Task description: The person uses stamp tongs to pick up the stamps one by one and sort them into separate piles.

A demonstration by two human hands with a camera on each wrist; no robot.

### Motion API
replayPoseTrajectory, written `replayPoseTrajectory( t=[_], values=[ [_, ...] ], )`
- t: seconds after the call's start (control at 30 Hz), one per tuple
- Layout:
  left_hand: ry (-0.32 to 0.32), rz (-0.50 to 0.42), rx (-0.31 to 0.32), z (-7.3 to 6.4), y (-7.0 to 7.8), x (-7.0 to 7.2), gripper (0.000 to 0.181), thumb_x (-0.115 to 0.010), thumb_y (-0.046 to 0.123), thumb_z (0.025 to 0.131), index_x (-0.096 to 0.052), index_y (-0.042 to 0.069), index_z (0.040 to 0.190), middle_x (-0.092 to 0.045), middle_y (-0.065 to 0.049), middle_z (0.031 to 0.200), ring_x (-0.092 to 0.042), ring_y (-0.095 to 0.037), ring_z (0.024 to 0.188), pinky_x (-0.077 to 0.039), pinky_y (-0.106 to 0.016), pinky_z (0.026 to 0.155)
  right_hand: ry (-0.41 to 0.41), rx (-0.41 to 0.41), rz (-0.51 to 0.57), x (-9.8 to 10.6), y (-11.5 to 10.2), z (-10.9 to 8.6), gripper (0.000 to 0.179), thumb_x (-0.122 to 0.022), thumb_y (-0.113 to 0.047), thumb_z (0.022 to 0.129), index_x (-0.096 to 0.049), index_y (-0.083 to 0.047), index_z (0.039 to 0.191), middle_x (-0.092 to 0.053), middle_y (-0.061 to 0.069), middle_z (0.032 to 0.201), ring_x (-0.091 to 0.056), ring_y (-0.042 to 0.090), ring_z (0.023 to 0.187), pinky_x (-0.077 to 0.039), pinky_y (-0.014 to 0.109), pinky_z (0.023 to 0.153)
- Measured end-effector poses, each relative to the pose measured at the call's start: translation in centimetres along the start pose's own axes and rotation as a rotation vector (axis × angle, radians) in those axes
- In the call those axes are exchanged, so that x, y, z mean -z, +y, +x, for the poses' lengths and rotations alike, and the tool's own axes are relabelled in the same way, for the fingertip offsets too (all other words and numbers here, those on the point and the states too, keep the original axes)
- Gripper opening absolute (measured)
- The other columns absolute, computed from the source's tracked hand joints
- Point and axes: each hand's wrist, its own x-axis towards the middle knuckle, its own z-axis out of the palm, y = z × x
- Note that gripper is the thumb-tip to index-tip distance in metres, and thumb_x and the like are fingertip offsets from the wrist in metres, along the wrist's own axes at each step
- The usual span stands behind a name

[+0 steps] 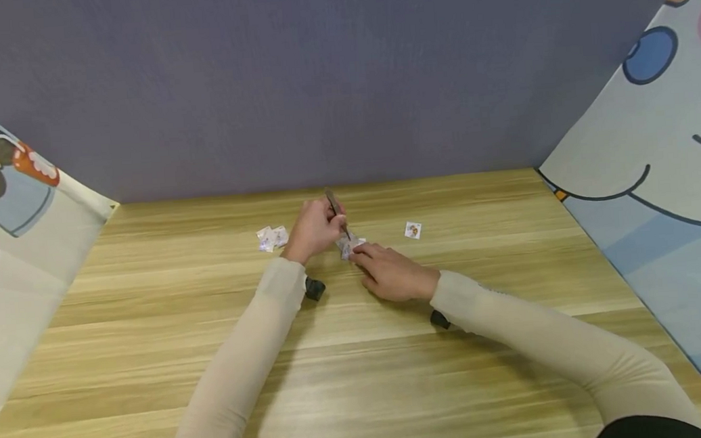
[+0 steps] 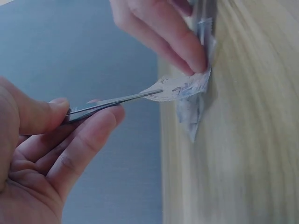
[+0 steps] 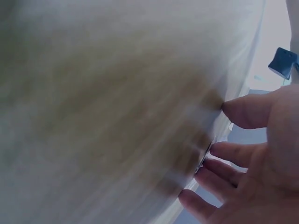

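Observation:
My left hand (image 1: 317, 229) pinches a pair of metal tweezers (image 2: 105, 105) between thumb and fingers. Their tips hold one corner of a small printed paper piece (image 2: 170, 89) with a serrated edge, and that corner is lifted off the table. More thin, shiny printed pieces (image 2: 190, 120) lie beneath it. With extended fingertips, my right hand (image 1: 394, 273) presses the other end of the piece down against the tabletop. In the right wrist view the fingers (image 3: 222, 183) are spread, touching the wood.
To the left of the hands lies a small cluster of printed squares (image 1: 272, 238). A single square with an orange picture (image 1: 413, 230) lies to the right. The wooden table (image 1: 362, 388) ends at a grey wall (image 1: 317, 85), with cartoon-printed panels (image 1: 657, 150) at the sides.

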Motion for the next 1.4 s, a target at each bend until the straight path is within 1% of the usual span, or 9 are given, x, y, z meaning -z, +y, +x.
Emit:
replayPoseTrajectory(
  t=[0.13, 0.4, 0.57, 0.7, 0.83, 0.93, 1.03, 1.3, 1.4],
  values=[
    [0.014, -0.039, 0.015, -0.1, 0.2, 1.0, 0.004, -0.058, 0.004, 0.092, -0.061, 0.002, 0.093, -0.067, -0.007, 0.08, -0.065, -0.014, 0.069, -0.052, -0.027, 0.058, -0.014, 0.006, -0.015, 0.0, -0.2, 0.2, 0.049, -0.048, -0.021, 0.098, -0.038, 0.0, 0.142, -0.035, 0.016, 0.144, -0.032, 0.029, 0.133, -0.033, 0.045, 0.104],
    [0.097, -0.102, -0.024, -0.5, 0.0, 3.5, 0.003, -0.058, 0.002, 0.092, -0.059, 0.0, 0.092, -0.067, -0.01, 0.08, -0.068, -0.02, 0.071, -0.054, -0.026, 0.059, -0.003, 0.026, 0.019, 0.5, -0.5, 0.8, 0.047, -0.053, -0.017, 0.096, -0.044, 0.004, 0.137, -0.041, 0.018, 0.139, -0.037, 0.03, 0.128, -0.033, 0.042, 0.104],
    [0.14, -0.085, -0.047, -1.0, -0.1, 4.9, 0.004, -0.058, 0.003, 0.092, -0.061, 0.001, 0.09, -0.068, -0.007, 0.078, -0.068, -0.018, 0.069, -0.054, -0.026, 0.059, 0.047, 0.024, 0.035, 0.7, -0.8, 1.4, 0.035, -0.055, -0.014, 0.095, -0.056, 0.002, 0.126, -0.051, 0.014, 0.122, -0.048, 0.026, 0.11, -0.041, 0.038, 0.094],
    [0.17, -0.037, -0.061, -1.3, -0.1, 5.8, 0.006, -0.058, 0.005, 0.093, -0.062, 0.002, 0.09, -0.068, -0.005, 0.075, -0.066, -0.013, 0.065, -0.054, -0.025, 0.058, 0.09, 0.014, 0.063, 1.0, -1.1, 1.8, 0.029, -0.054, -0.013, 0.095, -0.06, 0.0, 0.121, -0.054, 0.01, 0.114, -0.05, 0.022, 0.099, -0.044, 0.035, 0.083],
    [0.184, -0.026, -0.051, -1.5, -0.2, 6.5, 0.007, -0.058, 0.008, 0.093, -0.062, 0.005, 0.088, -0.067, -0.003, 0.073, -0.065, -0.011, 0.063, -0.054, -0.025, 0.058, 0.125, -0.004, 0.087, 1.4, -1.6, 2.5, 0.031, -0.053, -0.015, 0.096, -0.059, -0.002, 0.124, -0.052, 0.013, 0.124, -0.05, 0.024, 0.11, -0.043, 0.038, 0.092],
    [0.191, -0.041, -0.03, -1.7, -0.5, 7.0, 0.007, -0.058, 0.008, 0.093, -0.061, 0.005, 0.087, -0.067, -0.003, 0.073, -0.065, -0.012, 0.063, -0.054, -0.025, 0.058, 0.131, -0.022, 0.094, 1.7, -2.2, 3.3, 0.036, -0.053, -0.017, 0.097, -0.055, -0.002, 0.129, -0.046, 0.015, 0.134, -0.043, 0.027, 0.123, -0.035, 0.041, 0.102],
    [0.201, -0.028, -0.019, -1.8, -0.6, 7.5, 0.007, -0.057, 0.008, 0.093, -0.062, 0.005, 0.088, -0.067, -0.004, 0.074, -0.066, -0.013, 0.064, -0.054, -0.026, 0.058, 0.138, -0.023, 0.095, 1.9, -2.9, 4.2, 0.04, -0.054, -0.018, 0.096, -0.051, -0.002, 0.132, -0.043, 0.015, 0.139, -0.039, 0.028, 0.127, -0.031, 0.041, 0.106],
    [0.269, 0.066, -0.002, -2.2, -2.0, 8.4, 0.009, -0.059, 0.007, 0.093, -0.064, 0.004, 0.086, -0.067, -0.003, 0.07, -0.064, -0.013, 0.061, -0.053, -0.028, 0.059, 0.162, 0.008, 0.087, 2.6, -4.7, 7.4, 0.041, -0.055, -0.015, 0.095, -0.05, 0.001, 0.132, -0.044, 0.015, 0.137, -0.04, 0.027, 0.126, -0.031, 0.036, 0.106],
    [0.29, 0.065, 0.02, -2.4, -2.7, 8.6, 0.011, -0.058, 0.006, 0.093, -0.065, 0.002, 0.086, -0.067, -0.005, 0.07, -0.064, -0.014, 0.062, -0.053, -0.029, 0.059, 0.154, 0.022, 0.099, 2.7, -5.3, 8.7, 0.038, -0.054, -0.015, 0.095, -0.053, 0.001, 0.13, -0.046, 0.014, 0.135, -0.043, 0.025, 0.124, -0.033, 0.035, 0.105]
  ],
)
